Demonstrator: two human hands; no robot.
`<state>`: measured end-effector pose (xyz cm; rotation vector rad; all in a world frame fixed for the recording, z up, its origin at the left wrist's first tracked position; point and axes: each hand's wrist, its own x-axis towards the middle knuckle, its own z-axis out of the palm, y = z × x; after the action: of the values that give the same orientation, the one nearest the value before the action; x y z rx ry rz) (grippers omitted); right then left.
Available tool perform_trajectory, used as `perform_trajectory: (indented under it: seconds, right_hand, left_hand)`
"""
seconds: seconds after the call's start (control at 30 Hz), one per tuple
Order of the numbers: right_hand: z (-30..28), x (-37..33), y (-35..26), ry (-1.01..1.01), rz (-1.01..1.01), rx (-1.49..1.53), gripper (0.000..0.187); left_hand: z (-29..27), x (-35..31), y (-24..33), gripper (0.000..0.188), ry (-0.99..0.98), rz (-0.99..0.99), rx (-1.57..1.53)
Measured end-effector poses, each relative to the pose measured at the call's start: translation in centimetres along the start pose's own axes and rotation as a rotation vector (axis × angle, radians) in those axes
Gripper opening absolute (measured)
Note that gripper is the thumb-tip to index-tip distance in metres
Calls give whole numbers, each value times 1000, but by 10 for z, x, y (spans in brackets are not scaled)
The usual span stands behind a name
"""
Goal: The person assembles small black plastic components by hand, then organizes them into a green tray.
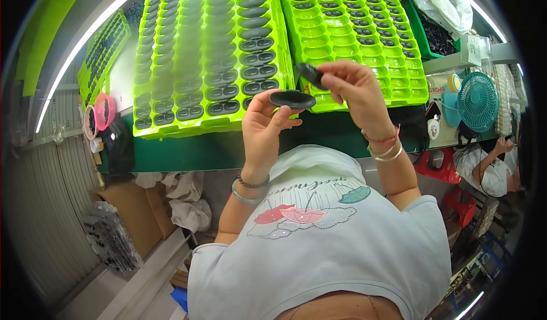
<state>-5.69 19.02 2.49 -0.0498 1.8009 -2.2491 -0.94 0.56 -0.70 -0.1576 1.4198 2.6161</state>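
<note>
As left hand (265,121) grasps black oval shell (292,99), smooth and shallow, just past twelve o'clock from centre, right hand (358,89) grips dark, glossy oval piece (309,74), tilted, at shell's one o'clock.

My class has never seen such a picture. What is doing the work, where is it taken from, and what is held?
There is no machine: a person works bare-handed, seen by a wide fisheye camera worn on the head and looking down, so straight edges bend near the rim. On the green table lie a lime left tray with dark parts and a lime right tray, only partly filled. The left hand holds a dark oval shell; the right hand holds another dark piece.
</note>
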Motion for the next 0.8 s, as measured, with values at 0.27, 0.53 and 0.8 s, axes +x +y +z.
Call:
perform_trajectory:
  seconds: [0.27, 0.53, 0.8]
  right_hand:
    - [12, -31, 6, -50, -38, 10, 16]
    - [26, -42, 16, -1, -377, -496, 17]
    - [30, -44, 22, 39, -678, -803, 24]
  left_hand:
    - [-6, -12, -3, 32, -121, 82, -2]
    - [-10, -18, -6, 31, -130, 124, 25]
    - [-8, -19, -7, 29, -97, 120, 11]
